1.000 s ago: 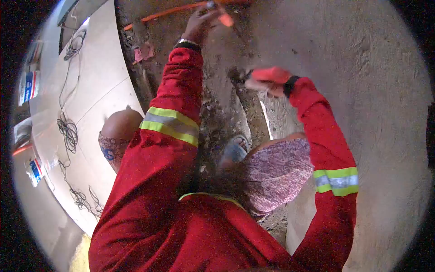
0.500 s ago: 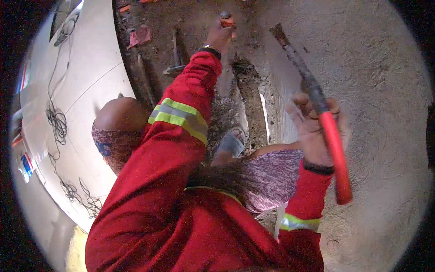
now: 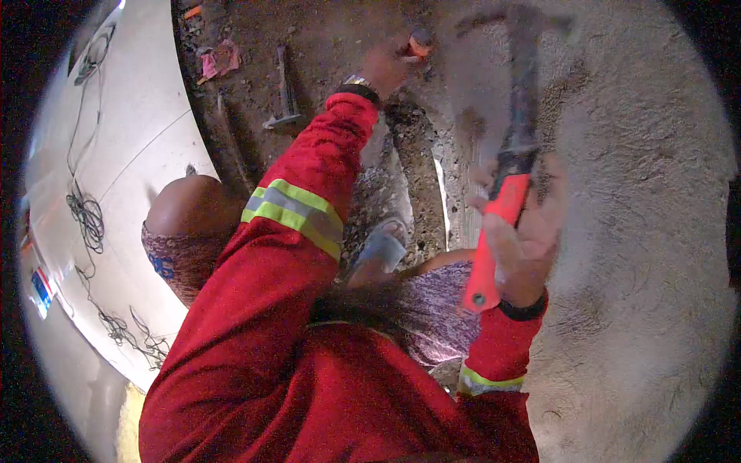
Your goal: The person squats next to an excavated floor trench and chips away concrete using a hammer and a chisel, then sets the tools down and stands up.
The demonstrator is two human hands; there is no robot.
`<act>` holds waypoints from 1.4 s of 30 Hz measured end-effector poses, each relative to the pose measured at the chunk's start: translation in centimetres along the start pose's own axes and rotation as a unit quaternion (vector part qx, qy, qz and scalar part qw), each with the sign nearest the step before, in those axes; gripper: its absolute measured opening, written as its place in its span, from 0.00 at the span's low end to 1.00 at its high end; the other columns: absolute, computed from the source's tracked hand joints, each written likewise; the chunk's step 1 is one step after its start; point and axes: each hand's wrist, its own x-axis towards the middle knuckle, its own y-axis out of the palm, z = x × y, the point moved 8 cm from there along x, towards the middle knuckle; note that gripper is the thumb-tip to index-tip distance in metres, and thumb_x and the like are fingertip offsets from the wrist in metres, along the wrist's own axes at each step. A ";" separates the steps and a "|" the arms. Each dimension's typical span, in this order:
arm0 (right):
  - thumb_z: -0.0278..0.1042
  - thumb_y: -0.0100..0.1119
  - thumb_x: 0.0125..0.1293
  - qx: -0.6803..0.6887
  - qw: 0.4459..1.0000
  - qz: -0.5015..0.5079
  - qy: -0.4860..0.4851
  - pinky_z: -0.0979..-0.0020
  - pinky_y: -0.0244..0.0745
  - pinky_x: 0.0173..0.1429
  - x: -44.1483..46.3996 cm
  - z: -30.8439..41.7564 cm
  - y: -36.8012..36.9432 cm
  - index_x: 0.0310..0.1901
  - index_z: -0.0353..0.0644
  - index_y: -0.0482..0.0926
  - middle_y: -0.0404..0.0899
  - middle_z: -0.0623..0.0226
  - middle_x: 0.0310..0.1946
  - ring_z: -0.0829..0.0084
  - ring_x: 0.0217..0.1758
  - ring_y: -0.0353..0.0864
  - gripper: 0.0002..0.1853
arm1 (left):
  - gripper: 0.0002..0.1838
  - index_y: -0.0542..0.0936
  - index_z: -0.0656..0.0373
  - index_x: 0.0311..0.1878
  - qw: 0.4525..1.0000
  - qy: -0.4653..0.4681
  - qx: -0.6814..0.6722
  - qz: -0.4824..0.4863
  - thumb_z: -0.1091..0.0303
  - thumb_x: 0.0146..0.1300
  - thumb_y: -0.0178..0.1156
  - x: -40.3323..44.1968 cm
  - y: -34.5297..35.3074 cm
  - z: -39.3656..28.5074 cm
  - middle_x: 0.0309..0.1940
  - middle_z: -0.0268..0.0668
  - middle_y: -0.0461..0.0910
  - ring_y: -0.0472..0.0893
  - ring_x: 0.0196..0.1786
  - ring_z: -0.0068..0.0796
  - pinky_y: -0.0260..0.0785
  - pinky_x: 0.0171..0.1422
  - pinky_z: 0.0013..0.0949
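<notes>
My right hand (image 3: pixel 532 243), at the right, grips the red handle of a hammer (image 3: pixel 498 239). Its dark shaft points up the view, and the double-ended head at the top is blurred by motion. At the upper middle, my left hand (image 3: pixel 387 65) is closed around a chisel (image 3: pixel 421 45) with an orange guard; its round metal striking end shows, while its blade is hidden. Below that hand runs a rough groove (image 3: pixel 417 139) broken into the surface. The hammer head is to the right of the chisel, apart from it.
Another hammer-like tool (image 3: pixel 285 92) and a pink scrap (image 3: pixel 220 59) lie on the dirt at upper left. Black cables (image 3: pixel 86 216) run over the pale surface at left. My bent knee (image 3: pixel 189 208) and a sandalled foot (image 3: pixel 382 239) are nearby. Rough plaster (image 3: pixel 633 255) spans the right.
The hammer has turned in my right hand, its head now at the top and its handle end lower left. The chisel in my left hand has shifted slightly right and tilted.
</notes>
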 end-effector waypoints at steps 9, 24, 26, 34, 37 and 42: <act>0.32 0.59 0.62 -0.124 0.989 -0.012 0.083 0.79 0.67 0.32 3.6 -2.4 0.6 0.56 0.38 0.68 0.73 0.73 0.31 0.83 0.28 0.69 0.21 | 0.20 0.75 0.59 0.56 0.991 -0.135 0.004 0.006 0.74 0.60 0.61 -1.9 -0.4 -5.2 0.47 0.33 0.80 0.78 0.48 0.25 0.70 0.54 0.30; 0.27 0.60 0.61 -0.049 0.997 0.007 0.063 0.75 0.72 0.26 5.3 3.3 1.4 0.50 0.38 0.66 0.76 0.70 0.29 0.79 0.24 0.75 0.18 | 0.18 0.76 0.54 0.53 0.997 -0.021 0.076 -0.024 0.67 0.58 0.63 -1.8 0.0 -3.9 0.44 0.39 0.82 0.81 0.48 0.36 0.71 0.52 0.36; 0.28 0.60 0.61 -0.126 0.990 -0.027 0.052 0.77 0.70 0.24 5.6 3.0 1.0 0.48 0.39 0.66 0.75 0.71 0.27 0.80 0.22 0.73 0.16 | 0.20 0.76 0.54 0.53 0.987 0.020 0.161 -0.002 0.65 0.57 0.64 -1.4 0.0 -3.9 0.45 0.43 0.82 0.80 0.48 0.43 0.71 0.51 0.39; 0.31 0.57 0.64 -0.169 0.979 -0.081 -0.081 0.77 0.68 0.24 5.3 4.8 1.2 0.49 0.38 0.66 0.72 0.70 0.26 0.80 0.22 0.72 0.15 | 0.21 0.75 0.55 0.52 0.978 0.040 0.202 -0.021 0.66 0.54 0.64 -1.3 0.5 -0.7 0.43 0.45 0.81 0.79 0.49 0.47 0.71 0.52 0.42; 0.33 0.57 0.64 -0.386 0.901 -0.105 -0.167 0.74 0.72 0.30 4.6 5.0 1.4 0.57 0.34 0.65 0.74 0.64 0.34 0.75 0.27 0.75 0.23 | 0.21 0.75 0.56 0.52 0.987 -0.003 0.155 -0.028 0.67 0.55 0.64 -2.1 0.5 -4.3 0.44 0.45 0.81 0.79 0.49 0.45 0.71 0.53 0.41; 0.40 0.58 0.62 -0.388 0.921 -0.029 0.006 0.61 0.70 0.55 5.3 -3.3 2.1 0.63 0.30 0.60 0.73 0.46 0.52 0.55 0.53 0.74 0.32 | 0.20 0.76 0.57 0.51 0.990 0.033 0.138 -0.019 0.65 0.54 0.64 -1.0 1.1 -1.7 0.45 0.44 0.81 0.80 0.49 0.44 0.70 0.53 0.41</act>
